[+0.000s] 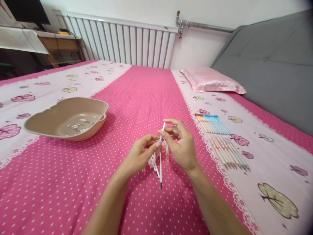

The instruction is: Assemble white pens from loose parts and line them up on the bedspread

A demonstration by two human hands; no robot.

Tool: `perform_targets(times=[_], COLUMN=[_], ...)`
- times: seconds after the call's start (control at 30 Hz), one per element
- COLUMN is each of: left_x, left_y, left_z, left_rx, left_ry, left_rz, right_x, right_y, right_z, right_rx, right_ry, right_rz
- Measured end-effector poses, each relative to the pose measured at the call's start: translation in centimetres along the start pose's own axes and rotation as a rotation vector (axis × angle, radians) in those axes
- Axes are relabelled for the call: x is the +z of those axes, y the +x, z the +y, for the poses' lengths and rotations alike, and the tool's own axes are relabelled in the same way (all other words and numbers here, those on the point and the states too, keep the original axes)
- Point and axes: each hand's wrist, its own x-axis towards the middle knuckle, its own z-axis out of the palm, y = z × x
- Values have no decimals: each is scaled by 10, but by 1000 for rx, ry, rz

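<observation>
In the middle of the head view, both hands are closed on a slim white pen refill (160, 166), held upright with its dark tip pointing down. My left hand (144, 148) pinches it partway up between thumb and fingers. Higher on the same refill, near its top end, my right hand (179, 143) grips with thumb and fingertips. Below and behind the hands, a few more white refills (155, 168) lie on the bedspread. Small translucent pink pieces (167, 155) lie among them, partly hidden by the fingers.
A beige basin (66, 112) with small white bits inside stands to the left. At the right lie two rows of pens, one orange and blue (212, 124), one pale with reddish marks (228, 152). A pink pillow (215, 81) rests by the grey headboard (269, 62).
</observation>
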Motion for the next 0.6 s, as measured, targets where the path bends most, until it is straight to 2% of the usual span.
perform_targets(times=[0.47,0.6], left_x=[0,-1], left_y=[0,0], left_z=[0,3], left_rx=[10,7], left_ry=[-39,-20], left_rz=[24,73], right_x=[-2,-7], right_y=[0,4], right_z=[-3,-1], right_rx=[4,55], right_ry=[27,54], right_rz=[-68,-11])
